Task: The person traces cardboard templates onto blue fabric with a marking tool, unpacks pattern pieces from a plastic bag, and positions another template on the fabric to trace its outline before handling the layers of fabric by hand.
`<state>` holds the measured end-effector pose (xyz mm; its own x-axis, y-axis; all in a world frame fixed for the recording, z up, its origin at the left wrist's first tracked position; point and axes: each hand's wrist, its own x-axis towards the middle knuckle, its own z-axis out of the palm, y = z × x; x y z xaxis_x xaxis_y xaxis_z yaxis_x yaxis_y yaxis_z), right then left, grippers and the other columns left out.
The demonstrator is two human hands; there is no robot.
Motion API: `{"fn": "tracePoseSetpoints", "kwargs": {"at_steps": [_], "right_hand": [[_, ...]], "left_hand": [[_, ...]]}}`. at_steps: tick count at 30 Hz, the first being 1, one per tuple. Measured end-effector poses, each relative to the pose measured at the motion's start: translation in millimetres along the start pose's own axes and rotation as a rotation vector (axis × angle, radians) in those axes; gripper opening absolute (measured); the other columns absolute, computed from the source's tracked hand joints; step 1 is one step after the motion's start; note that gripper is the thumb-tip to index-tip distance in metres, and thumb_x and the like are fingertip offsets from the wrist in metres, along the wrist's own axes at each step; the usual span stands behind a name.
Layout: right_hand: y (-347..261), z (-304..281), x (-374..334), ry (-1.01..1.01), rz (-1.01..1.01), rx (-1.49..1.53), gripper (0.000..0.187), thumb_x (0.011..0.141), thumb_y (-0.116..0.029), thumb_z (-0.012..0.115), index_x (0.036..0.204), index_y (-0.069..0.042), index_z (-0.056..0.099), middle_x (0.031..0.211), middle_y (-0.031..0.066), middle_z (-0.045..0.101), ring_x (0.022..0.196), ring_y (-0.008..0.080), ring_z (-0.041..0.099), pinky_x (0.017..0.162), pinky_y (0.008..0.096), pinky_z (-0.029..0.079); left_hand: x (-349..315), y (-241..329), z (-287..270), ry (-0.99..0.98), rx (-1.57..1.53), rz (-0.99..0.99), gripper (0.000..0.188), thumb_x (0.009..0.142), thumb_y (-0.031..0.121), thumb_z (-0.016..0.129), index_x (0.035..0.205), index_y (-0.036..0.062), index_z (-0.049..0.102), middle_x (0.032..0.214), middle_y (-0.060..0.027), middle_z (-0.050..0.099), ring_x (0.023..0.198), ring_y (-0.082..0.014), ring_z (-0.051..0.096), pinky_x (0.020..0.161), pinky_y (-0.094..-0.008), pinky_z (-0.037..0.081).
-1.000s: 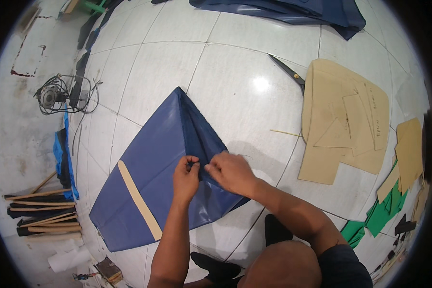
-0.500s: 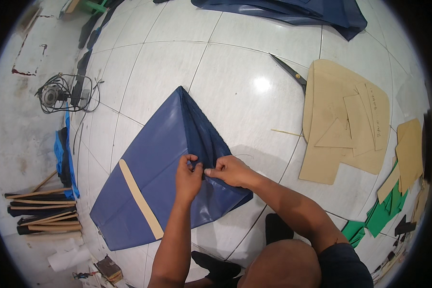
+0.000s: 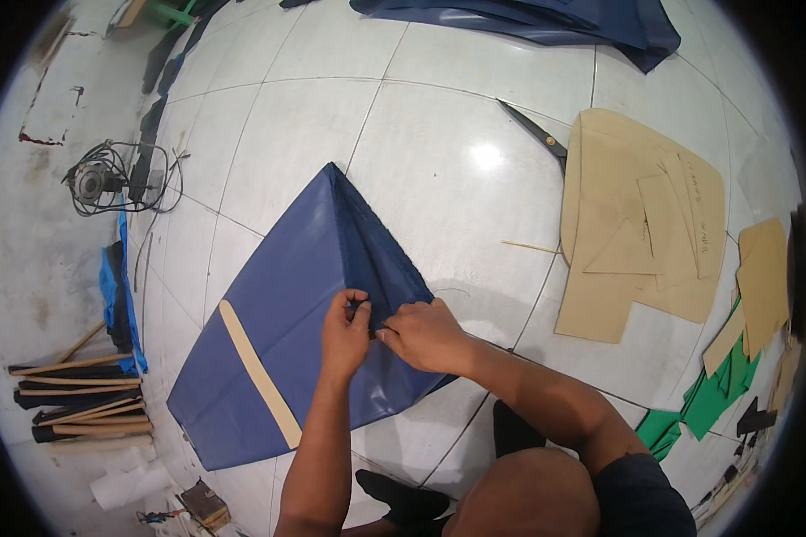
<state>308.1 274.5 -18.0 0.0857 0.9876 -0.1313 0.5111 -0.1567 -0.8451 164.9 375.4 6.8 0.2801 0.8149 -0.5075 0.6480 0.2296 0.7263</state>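
Note:
A large piece of shiny blue fabric (image 3: 278, 259) lies folded on the tiled floor, coming to a point at its far end. Along its right side a darker underside shows between the layers. My left hand (image 3: 345, 331) is closed with thumb and fingers pinching the fabric's fold. Just to its right, my right hand (image 3: 421, 336) grips the same fabric, its knuckles turned up and fingertips partly hidden. On the left part of the fabric rests a narrow cream strip (image 3: 260, 376), slightly curved.
Black-handled scissors (image 3: 537, 130) lie beside brown card patterns (image 3: 618, 197) at the right. More blue fabric (image 3: 528, 22) is heaped at the far edge. A caged motor-like device with cables (image 3: 94, 183) sits left, above bundled dark rolls (image 3: 81, 394). Green fabric (image 3: 716, 385) lies far right.
My right hand has turned over and drawn slightly nearer, pulling the fabric's right edge inward. My left hand keeps its pinch almost in place. The whole view has shifted a little.

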Motion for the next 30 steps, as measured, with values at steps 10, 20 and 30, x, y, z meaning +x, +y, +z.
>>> {"fn": "tracePoseSetpoints", "kwargs": {"at_steps": [10,20,30], "right_hand": [[20,4,11,-0.160,0.320,0.517,0.041,0.088,-0.041,0.074,0.075,-0.003,0.066,0.066,0.0127,0.064,0.065,0.0267,0.066,0.060,0.0396,0.050],[26,0,0,0.089,0.221,-0.217,0.028,0.092,-0.034,0.067,0.086,-0.006,0.065,0.090,0.0121,0.068,0.089,0.0307,0.066,0.080,0.0457,0.047],[-1,1,0,-0.098,-0.037,-0.159,0.024,0.093,-0.031,0.065,0.086,-0.008,0.071,0.090,0.0098,0.070,0.094,0.0301,0.065,0.084,0.0458,0.044]], "left_hand": [[-8,8,7,-0.018,-0.035,-0.009,0.025,0.097,0.011,0.064,0.120,0.0062,0.056,0.079,-0.0026,0.058,0.070,-0.0093,0.056,0.059,-0.0281,0.052],[1,-10,2,0.087,0.226,0.148,0.022,0.093,0.002,0.062,0.114,0.0055,0.056,0.077,-0.0024,0.059,0.064,-0.0081,0.053,0.055,-0.0250,0.041],[-2,3,2,0.029,0.077,0.065,0.021,0.096,0.007,0.062,0.116,0.0044,0.056,0.079,-0.0026,0.059,0.071,-0.0097,0.056,0.059,-0.0275,0.052]]}}
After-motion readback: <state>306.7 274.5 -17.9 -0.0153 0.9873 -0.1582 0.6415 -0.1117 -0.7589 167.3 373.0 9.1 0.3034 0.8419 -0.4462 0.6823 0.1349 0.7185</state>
